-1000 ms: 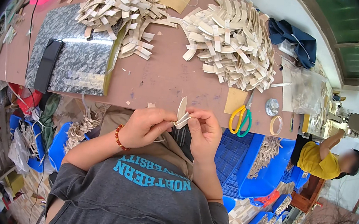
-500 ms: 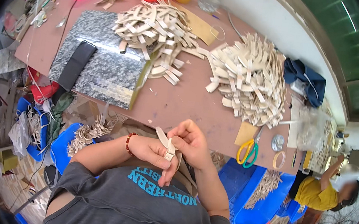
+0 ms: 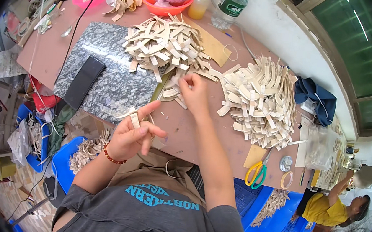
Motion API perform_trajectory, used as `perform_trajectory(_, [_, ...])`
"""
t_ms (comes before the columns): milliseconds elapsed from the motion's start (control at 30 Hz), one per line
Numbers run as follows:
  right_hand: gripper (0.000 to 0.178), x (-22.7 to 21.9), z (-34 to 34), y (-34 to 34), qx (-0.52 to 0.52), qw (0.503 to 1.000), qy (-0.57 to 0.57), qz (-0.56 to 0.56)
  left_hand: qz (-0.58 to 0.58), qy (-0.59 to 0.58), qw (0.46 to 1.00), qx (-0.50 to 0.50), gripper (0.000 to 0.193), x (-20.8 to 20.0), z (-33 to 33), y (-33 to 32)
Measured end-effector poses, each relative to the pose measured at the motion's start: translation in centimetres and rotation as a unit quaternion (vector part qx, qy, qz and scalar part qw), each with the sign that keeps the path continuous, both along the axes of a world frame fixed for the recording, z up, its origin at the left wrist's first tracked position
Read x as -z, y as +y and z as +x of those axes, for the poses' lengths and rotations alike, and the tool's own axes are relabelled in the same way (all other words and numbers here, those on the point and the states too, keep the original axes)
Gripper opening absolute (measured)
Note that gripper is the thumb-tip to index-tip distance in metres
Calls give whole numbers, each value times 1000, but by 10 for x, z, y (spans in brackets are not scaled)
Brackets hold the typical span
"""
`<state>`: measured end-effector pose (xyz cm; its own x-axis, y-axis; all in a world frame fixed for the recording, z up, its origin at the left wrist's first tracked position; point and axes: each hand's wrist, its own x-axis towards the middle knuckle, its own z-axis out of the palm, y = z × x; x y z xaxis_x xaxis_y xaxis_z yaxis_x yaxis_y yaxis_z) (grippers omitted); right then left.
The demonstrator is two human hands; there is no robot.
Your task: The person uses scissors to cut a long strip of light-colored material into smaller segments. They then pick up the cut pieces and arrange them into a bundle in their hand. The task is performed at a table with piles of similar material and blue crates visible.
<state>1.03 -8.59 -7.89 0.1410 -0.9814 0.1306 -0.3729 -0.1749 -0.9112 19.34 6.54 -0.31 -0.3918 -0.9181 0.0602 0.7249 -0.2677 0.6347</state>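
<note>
My left hand (image 3: pixel 133 133), with a red bead bracelet at its wrist, is over the table's near edge beside the stone slab. It holds a short cream strip (image 3: pixel 134 118) between the fingers, while its index finger points outward. Farther out, my right hand (image 3: pixel 195 95) is at the near right edge of a heap of cream strips (image 3: pixel 169 43). Its fingers are curled together in a pinch, and what they hold, if anything, is hidden. To the right of that hand lies a second, larger heap of cream strips (image 3: pixel 261 101).
A black phone (image 3: pixel 84 81) lies on the grey speckled slab (image 3: pixel 111 48). Yellow-and-green scissors (image 3: pixel 256 173) and a tape roll (image 3: pixel 287 179) lie at the table's right front. Bowls, a glue bottle (image 3: pixel 199 5) and a water bottle (image 3: pixel 229 6) stand behind. Blue bins (image 3: pixel 64 157) flank me; a person in yellow (image 3: pixel 327 207) is at far right.
My hands have parted from in front of my chest. The left moved forward and left with the strip; the right reached forward to the strip heap's edge.
</note>
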Motion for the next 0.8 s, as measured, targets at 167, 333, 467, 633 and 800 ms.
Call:
perform_trajectory(167, [39,-19,-14,40,100,962,226,-114,34,-101,991,-86,51,10,-6,-6])
perform_trajectory(333, [33,-24,5,41,63,953,292,-51,35,-175,966,-186,49,14,-31,-9])
perform_trajectory(467, [23,-34,-28,59,-11,984,170,53,-16,-241,942,-234,50,11,-26,-2])
perform_trajectory(633, [29,-46,-116,125,-125,956,218,147,-37,-298,922,-242,50,19,-13,9])
perform_trajectory(800, [52,-67,-145,167,-12,933,348,-93,-201,-489,823,-206,45,19,-36,3])
